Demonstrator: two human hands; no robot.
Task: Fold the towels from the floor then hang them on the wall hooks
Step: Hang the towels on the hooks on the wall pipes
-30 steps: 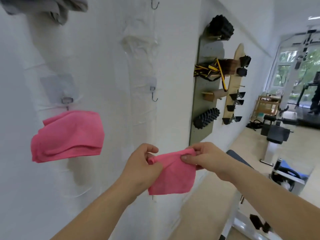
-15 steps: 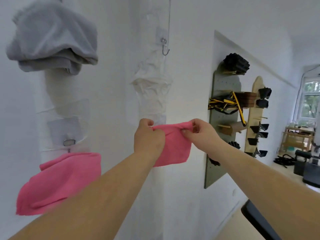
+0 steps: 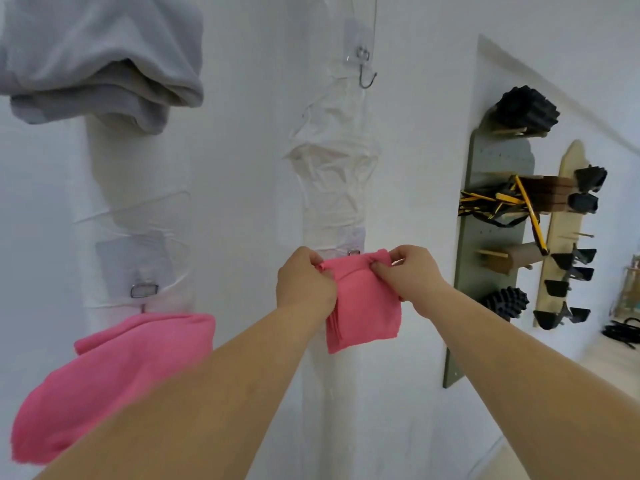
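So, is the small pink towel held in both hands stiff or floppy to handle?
Probably floppy: the small pink towel sags below where the left hand and right hand pinch its bunched top edge. Likely light, since pinches alone carry it.

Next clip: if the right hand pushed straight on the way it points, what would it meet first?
Probably the small metal hook on the wall, just beyond the pink towel that the right hand grips. Depth is hard to judge.
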